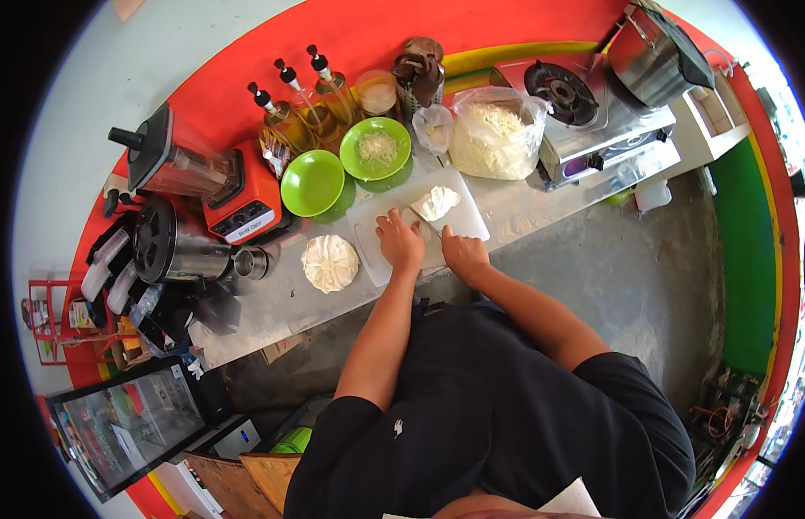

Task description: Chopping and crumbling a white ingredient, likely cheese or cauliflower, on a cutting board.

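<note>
My right hand [466,256] is shut around the handle of a knife. Its blade [431,226] slants up and left across the white cutting board [467,217], along the near left side of a cut piece of pale cabbage [436,203]. My left hand [400,243] rests over the board, left of the blade. Its thumb and fingers are apart, with nothing visible in them. The fingertips lie close to the blade; whether they touch it I cannot tell. Left of the board, on the metal tabletop, a cabbage half [330,263] lies cut side up.
Behind the board stand a green bowl [313,183], another green bowl [375,149] with pale shreds, and a plastic bag of shredded cabbage [496,136]. A gas stove [603,130] is at right, a red blender [243,207] at left. Pump bottles [312,117] line the wall.
</note>
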Motion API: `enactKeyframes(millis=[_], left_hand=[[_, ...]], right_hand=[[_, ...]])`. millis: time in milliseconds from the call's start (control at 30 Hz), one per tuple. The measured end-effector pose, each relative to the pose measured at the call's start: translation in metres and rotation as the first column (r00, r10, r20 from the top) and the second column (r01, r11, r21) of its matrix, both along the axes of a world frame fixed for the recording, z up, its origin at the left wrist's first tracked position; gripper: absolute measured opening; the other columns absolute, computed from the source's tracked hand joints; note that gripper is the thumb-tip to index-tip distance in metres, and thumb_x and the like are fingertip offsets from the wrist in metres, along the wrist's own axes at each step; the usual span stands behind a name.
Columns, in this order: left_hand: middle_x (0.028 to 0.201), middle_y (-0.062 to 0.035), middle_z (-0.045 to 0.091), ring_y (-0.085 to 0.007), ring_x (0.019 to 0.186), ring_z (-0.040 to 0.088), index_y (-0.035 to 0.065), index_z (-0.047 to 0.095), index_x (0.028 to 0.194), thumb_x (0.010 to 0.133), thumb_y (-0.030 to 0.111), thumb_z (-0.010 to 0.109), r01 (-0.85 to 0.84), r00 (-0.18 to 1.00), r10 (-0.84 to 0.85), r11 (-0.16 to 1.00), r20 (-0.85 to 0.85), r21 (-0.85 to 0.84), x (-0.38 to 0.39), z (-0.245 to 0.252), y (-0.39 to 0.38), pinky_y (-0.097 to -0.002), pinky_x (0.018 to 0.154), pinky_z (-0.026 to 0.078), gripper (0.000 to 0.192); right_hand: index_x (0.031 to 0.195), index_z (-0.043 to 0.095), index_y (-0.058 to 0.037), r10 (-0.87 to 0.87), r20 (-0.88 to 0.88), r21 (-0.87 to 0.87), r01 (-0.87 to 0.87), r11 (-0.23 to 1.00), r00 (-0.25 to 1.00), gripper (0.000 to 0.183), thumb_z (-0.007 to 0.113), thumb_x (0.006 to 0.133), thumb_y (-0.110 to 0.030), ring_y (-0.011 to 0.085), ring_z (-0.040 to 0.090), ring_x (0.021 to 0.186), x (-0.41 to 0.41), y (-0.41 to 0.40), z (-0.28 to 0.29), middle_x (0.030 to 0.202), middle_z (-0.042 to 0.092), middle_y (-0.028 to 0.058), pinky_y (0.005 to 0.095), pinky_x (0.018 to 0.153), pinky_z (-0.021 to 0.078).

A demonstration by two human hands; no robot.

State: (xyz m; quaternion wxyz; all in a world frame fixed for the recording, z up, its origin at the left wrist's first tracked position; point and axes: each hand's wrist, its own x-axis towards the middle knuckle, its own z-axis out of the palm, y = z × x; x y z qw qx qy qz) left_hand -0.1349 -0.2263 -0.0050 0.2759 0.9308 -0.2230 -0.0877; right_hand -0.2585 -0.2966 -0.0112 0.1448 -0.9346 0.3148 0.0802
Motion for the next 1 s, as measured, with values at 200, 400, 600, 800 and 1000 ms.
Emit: enactKeyframes(millis=[200,400,600,800,1000], left_hand=[[0.125,-0.0126,0.054,-0.0329,0.118,0.053,0.0067,0.057,0.121,0.085,0.017,0.077,0.093,0.990,-0.100,0.993,0.099,0.079,0.007,-0.020,0.006,-0.0430,0.094,0.049,0.043],[0.106,-0.0152,0.069,-0.0369,0.099,0.065,0.0067,0.058,0.114,0.081,0.010,0.078,0.031,0.997,-0.037,0.996,-0.062,-0.089,0.022,-0.011,0.016,-0.0469,0.084,0.051,0.038],[0.096,-0.0192,0.070,-0.0383,0.091,0.068,0.0055,0.056,0.114,0.085,0.007,0.072,-0.173,0.979,0.094,0.858,-0.182,-0.484,0.059,0.011,0.057,-0.0463,0.079,0.051,0.034],[0.096,-0.0161,0.071,-0.0317,0.087,0.069,0.0049,0.058,0.115,0.085,0.006,0.073,-0.368,0.905,0.424,0.739,-0.034,-0.565,0.094,0.025,0.122,-0.0417,0.078,0.053,0.034],[0.093,-0.0118,0.070,-0.0264,0.079,0.068,0.0051,0.058,0.117,0.085,0.008,0.075,-0.529,0.831,0.540,0.688,-0.136,-0.497,0.093,0.010,0.157,-0.0387,0.073,0.053,0.036]], right_hand=[[0.103,0.046,-0.0045,-0.010,0.040,0.055,0.008,0.998,0.999,0.015,0.049,0.098,-0.018,0.0381,0.073,0.075,0.008,-0.007,0.002,0.078,0.072,0.0212,0.0500,0.066,0.0563],[0.104,0.048,-0.0073,0.035,0.131,0.065,-0.044,0.997,0.991,0.023,0.052,0.099,-0.029,0.0416,0.070,0.072,0.002,-0.013,-0.003,0.076,0.071,0.0203,0.0524,0.067,0.0538],[0.102,0.050,-0.0103,0.134,0.324,0.122,-0.182,0.976,0.936,0.023,0.058,0.097,-0.032,0.0431,0.066,0.069,0.011,-0.012,-0.002,0.073,0.068,0.0190,0.0532,0.063,0.0511],[0.097,0.053,-0.0072,0.186,0.512,0.143,-0.297,0.944,0.838,0.024,0.062,0.096,-0.029,0.0432,0.064,0.067,0.052,0.007,0.007,0.070,0.065,0.0199,0.0525,0.061,0.0488],[0.100,0.058,-0.0086,0.289,0.463,0.147,-0.395,0.907,0.838,0.024,0.064,0.093,-0.031,0.0398,0.067,0.077,0.070,0.017,0.007,0.081,0.068,0.0190,0.0503,0.069,0.0523]])
